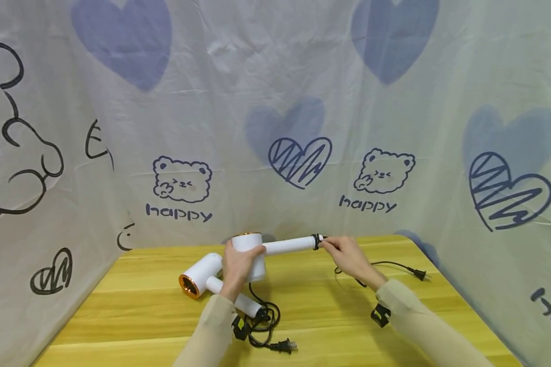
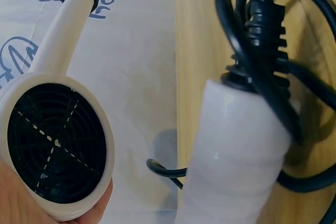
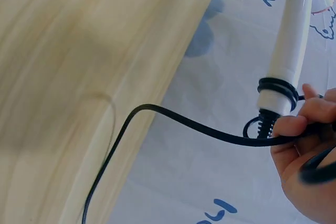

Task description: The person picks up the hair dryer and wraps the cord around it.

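My left hand (image 1: pixel 239 262) grips the head of a white hair dryer (image 1: pixel 288 246) above the table, its handle pointing right. In the left wrist view the dryer's dark round grille (image 2: pixel 58 142) faces the camera. At the handle's end my right hand (image 1: pixel 347 256) pinches the black cord (image 3: pixel 210 131). Turns of that cord wrap round the handle end, plain in the right wrist view, and the rest trails down to a plug (image 1: pixel 419 274) on the table. A second white hair dryer (image 1: pixel 203 272) with a copper-coloured nozzle rim lies below my left hand.
The second dryer's cord (image 1: pixel 275 311) lies loosely coiled near its handle, ending in a black plug (image 1: pixel 282 346) toward the front. The wood-grain table (image 1: pixel 133 300) is bordered behind and at both sides by white printed cloth (image 1: pixel 284 214).
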Available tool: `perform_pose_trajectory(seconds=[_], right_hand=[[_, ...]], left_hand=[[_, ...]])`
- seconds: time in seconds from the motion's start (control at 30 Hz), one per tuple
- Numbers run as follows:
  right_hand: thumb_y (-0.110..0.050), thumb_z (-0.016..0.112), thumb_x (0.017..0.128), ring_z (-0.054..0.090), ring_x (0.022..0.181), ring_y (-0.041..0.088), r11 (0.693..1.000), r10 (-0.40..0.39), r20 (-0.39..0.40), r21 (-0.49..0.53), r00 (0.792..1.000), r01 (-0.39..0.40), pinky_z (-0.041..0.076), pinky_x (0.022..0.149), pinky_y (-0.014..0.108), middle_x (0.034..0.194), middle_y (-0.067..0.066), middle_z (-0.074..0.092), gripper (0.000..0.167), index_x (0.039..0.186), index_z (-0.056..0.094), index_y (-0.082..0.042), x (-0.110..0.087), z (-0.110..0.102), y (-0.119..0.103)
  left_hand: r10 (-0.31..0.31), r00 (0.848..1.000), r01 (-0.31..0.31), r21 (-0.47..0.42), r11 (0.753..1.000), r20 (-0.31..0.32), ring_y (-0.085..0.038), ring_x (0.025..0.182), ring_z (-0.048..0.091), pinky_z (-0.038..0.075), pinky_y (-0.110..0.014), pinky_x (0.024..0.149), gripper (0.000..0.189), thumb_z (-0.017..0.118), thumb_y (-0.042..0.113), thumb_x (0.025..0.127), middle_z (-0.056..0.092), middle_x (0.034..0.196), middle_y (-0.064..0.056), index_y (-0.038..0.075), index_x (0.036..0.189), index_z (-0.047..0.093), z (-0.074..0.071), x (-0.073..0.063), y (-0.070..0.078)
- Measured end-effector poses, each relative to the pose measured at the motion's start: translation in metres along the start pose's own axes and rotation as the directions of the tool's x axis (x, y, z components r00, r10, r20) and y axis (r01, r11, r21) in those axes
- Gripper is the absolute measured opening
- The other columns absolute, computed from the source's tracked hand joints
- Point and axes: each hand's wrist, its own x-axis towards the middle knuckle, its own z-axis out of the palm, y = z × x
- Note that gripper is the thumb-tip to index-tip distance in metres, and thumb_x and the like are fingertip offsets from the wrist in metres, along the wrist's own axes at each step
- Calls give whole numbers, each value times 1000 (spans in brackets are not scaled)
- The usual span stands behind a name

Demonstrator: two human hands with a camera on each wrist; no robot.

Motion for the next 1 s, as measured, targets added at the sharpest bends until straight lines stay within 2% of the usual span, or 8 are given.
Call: perform_pose_trajectory(seconds=[0.2,0.33,0.53,0.63,0.77,0.93,1.0], right_hand=[[-23,45,105,30,45,6,999,27,89,27,996,-30,30,44,22,55,-4,40,27,99,69,-12,-7,5,-1],[-22,41,106,33,48,8,992,58,150,99,987,-73,33,46,22,58,-2,42,28,102,66,-10,-12,5,-2],[-24,35,108,35,52,8,972,20,190,227,982,-64,34,51,22,61,1,41,32,95,58,-5,-22,7,4],[-24,32,108,36,54,12,959,-19,224,281,974,-46,34,53,23,65,9,44,34,92,52,-2,-27,9,8],[-23,30,109,38,60,21,943,-51,274,330,960,-44,35,58,30,73,21,47,36,92,49,2,-32,9,13],[-27,28,109,34,56,13,954,-29,359,289,933,-82,34,54,25,74,23,47,43,89,50,3,-34,5,21],[-29,26,109,34,56,17,952,-19,405,285,914,-107,35,55,27,75,28,45,48,89,49,8,-33,2,27]], left_hand=[[-32,998,29,-43,999,-55,-30,92,61,54,-35,71,79,81,39,68,60,110,-15,8,132,46,-1,-1,-4],[-42,998,35,-108,993,-55,-30,92,60,55,-35,71,77,82,36,69,59,111,-16,6,130,47,0,0,-3],[-72,997,63,-206,977,-36,-29,92,60,56,-35,70,75,82,31,71,58,114,-16,7,132,46,1,2,-1],[-93,995,83,-236,968,-31,-28,91,60,56,-34,70,75,82,30,70,58,115,-15,8,133,46,2,2,2],[-142,990,137,-320,938,6,-27,90,60,56,-34,69,75,82,27,71,57,116,-15,8,134,46,3,2,3],[-206,974,226,-390,893,92,-26,91,60,56,-34,69,76,82,27,73,56,119,-14,9,136,44,1,4,1],[-218,969,247,-411,877,118,-25,89,61,56,-33,69,75,82,27,73,57,118,-14,8,136,44,1,5,0]])
